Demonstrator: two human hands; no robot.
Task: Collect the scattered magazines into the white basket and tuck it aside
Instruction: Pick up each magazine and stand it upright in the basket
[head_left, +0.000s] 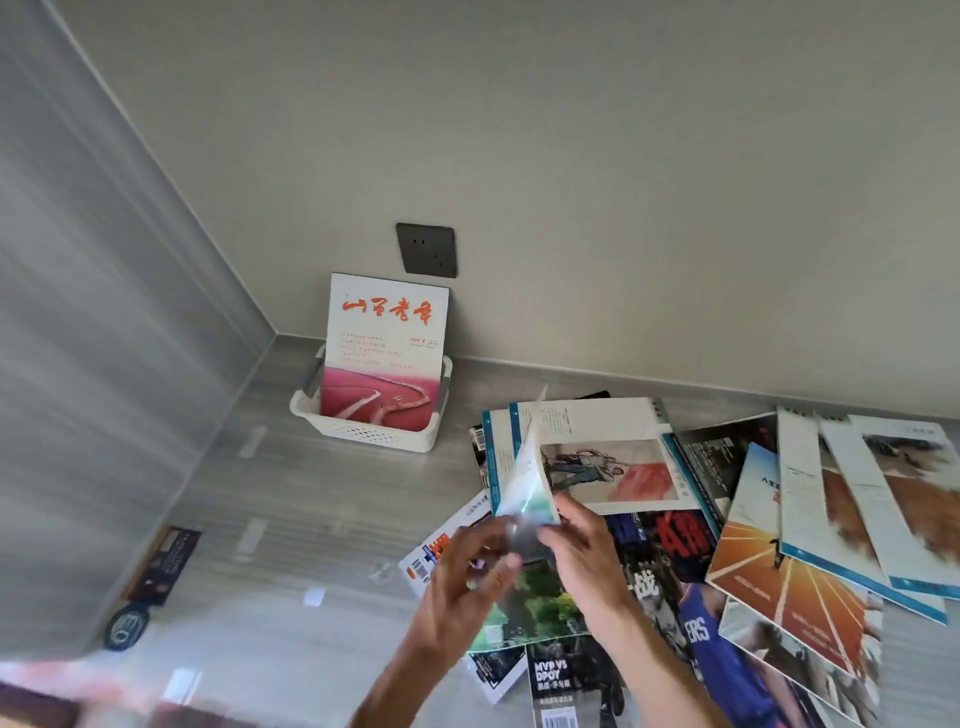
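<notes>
Both forearms reach up from the bottom edge, and the two hands meet over the near end of the pile. His or her left hand (470, 566) and right hand (582, 551) are pinched together on a glossy green-covered magazine (524, 499), which is lifted and bowed, its pages fanning upward; the left hand is motion-blurred, so exactly how its fingers lie on the cover cannot be told.

Under and around that one, the scattered magazines (779, 519) lie overlapping on the grey floor (291, 493): a basketball issue (701, 623) just right of the wrists, an open one with a picture page (608, 467) beyond the hands, several more fanned out toward the right edge.

Farther off, near the corner under a dark wall socket (427, 250), the white basket (363, 428) stands with a single red-and-white magazine (387, 353) upright in it (leaning back toward the wall).

By my reading the job is barely begun: one filed, one in hand, most of the pile left, and the basket not yet tucked aside.
</notes>
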